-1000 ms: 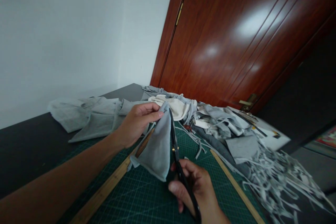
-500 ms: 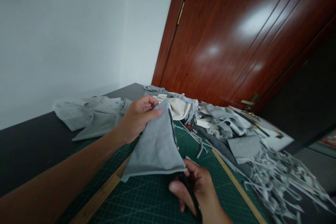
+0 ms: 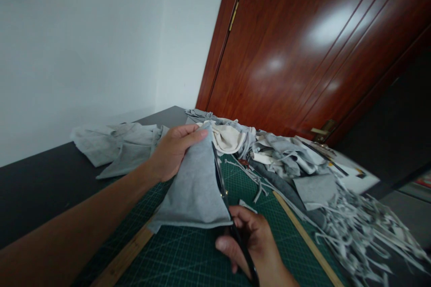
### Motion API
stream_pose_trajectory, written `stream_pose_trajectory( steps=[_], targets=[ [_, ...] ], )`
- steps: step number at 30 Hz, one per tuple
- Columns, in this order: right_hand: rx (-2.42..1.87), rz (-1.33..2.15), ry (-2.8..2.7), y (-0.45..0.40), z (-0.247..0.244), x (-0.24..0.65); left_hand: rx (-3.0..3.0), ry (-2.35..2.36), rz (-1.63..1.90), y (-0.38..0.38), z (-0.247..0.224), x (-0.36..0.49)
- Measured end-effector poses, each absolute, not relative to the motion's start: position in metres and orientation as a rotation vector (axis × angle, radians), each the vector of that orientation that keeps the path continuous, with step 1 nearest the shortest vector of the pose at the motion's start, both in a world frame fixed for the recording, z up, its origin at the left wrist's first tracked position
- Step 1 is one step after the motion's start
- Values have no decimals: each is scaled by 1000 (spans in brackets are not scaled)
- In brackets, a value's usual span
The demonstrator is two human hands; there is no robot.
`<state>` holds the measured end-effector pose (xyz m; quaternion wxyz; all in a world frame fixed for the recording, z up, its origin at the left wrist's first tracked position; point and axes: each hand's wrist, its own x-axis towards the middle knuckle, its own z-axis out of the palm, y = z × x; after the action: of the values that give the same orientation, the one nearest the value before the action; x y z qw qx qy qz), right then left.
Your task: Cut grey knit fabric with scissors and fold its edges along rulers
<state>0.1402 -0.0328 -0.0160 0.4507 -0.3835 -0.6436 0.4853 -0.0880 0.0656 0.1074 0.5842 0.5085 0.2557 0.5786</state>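
A grey piece of fabric [image 3: 198, 184], narrow at the top and wide at the bottom, hangs over the green cutting mat [image 3: 188, 255]. My left hand [image 3: 173, 150] pinches its top corner between thumb and fingers. Black scissors [image 3: 220, 177] lie along the right edge of the fabric, blades pointing up and away. My right hand [image 3: 254, 242] is closed around their handles, just below the fabric's lower right corner. Part of the handles is hidden by the fingers.
Grey fabric pieces [image 3: 131, 157] lie at the left on the black table [image 3: 30, 188]. Wooden strips [image 3: 306, 237] cross the mat. Cloth scraps [image 3: 283, 152] and thin strips [image 3: 363, 228] are heaped at the right. A brown door [image 3: 286, 54] stands behind.
The fabric has shifted slightly left and turned a little, so more of the scissor blades and their pivot shows along its right edge. Both hands keep their hold.
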Motion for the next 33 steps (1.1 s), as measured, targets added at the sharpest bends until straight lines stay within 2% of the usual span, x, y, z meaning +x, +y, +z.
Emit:
stream_pose_trajectory(
  steps=[33],
  targets=[
    [-903, 1134, -1590, -28, -24, 142, 1272, 659, 1206, 65, 108, -92]
  ],
)
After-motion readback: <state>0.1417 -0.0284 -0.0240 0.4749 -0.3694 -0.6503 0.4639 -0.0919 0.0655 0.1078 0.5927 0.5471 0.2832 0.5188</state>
